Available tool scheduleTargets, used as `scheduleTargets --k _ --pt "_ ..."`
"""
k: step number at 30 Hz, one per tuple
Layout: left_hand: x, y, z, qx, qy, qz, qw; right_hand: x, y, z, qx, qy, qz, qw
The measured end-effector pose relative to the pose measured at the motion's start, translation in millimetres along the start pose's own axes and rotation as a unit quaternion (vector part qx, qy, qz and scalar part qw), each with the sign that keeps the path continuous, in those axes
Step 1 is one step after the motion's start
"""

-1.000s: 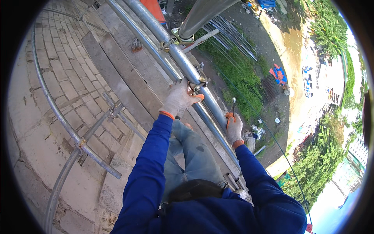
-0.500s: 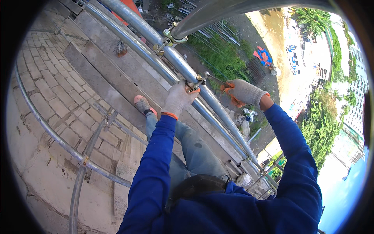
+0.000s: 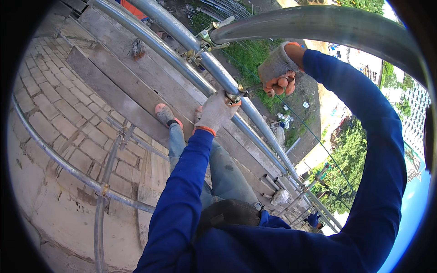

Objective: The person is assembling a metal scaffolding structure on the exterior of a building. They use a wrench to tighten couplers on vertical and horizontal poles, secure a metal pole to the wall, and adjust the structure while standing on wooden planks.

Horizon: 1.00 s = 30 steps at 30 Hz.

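Note:
My left hand (image 3: 215, 113), in a grey work glove with orange palm, is closed on a scaffold coupler (image 3: 235, 96) clamped on a galvanised tube (image 3: 217, 73). My right hand (image 3: 278, 72), gloved alike, is a fist beyond the tube, fingers curled round a wrench (image 3: 255, 87). Only a short dark length of the wrench shows between the fist and the coupler; its far end is hidden in the glove. A second tube (image 3: 168, 54) runs parallel on the near side. Further up, another coupler (image 3: 205, 41) joins a thick tube (image 3: 314, 25) that arches over my right arm.
Planks (image 3: 123, 77) form the walkway under my feet, with a brush-like bundle (image 3: 137, 49) lying on them. A block wall (image 3: 59, 104) and lower tubes (image 3: 63, 164) stand on the left. Beyond the rails is a drop to the ground; a green line (image 3: 314, 132) hangs there. Another person (image 3: 314, 220) shows below.
My right hand has swung up and away with the wrench, its fist turning over. My left hand stays at the coupler. The view has shifted slightly, bringing the thick tube further in.

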<state>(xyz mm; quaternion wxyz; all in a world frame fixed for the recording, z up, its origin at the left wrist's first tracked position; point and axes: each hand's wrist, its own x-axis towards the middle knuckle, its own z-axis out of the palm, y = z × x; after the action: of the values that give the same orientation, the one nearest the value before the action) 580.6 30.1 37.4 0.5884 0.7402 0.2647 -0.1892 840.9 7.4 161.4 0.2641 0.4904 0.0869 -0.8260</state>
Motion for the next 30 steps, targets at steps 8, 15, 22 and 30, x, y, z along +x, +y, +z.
scheduleTargets --k 8,15,22,30 --pt "1.8 -9.5 13.5 -0.027 0.008 0.008 1.0 13.7 22.8 63.4 0.163 0.108 -0.07 0.978" --pt "5.0 -9.8 16.8 0.002 0.033 0.02 0.999 27.5 43.5 111.6 0.151 0.263 -0.085 0.949" --pt "-1.5 -5.2 15.7 -0.023 0.028 0.009 0.999 29.5 47.1 140.3 -0.101 0.383 0.012 0.918" --pt "1.5 -7.3 11.4 -0.017 0.026 -0.017 0.999 42.0 63.5 157.4 0.132 0.388 -0.046 0.911"
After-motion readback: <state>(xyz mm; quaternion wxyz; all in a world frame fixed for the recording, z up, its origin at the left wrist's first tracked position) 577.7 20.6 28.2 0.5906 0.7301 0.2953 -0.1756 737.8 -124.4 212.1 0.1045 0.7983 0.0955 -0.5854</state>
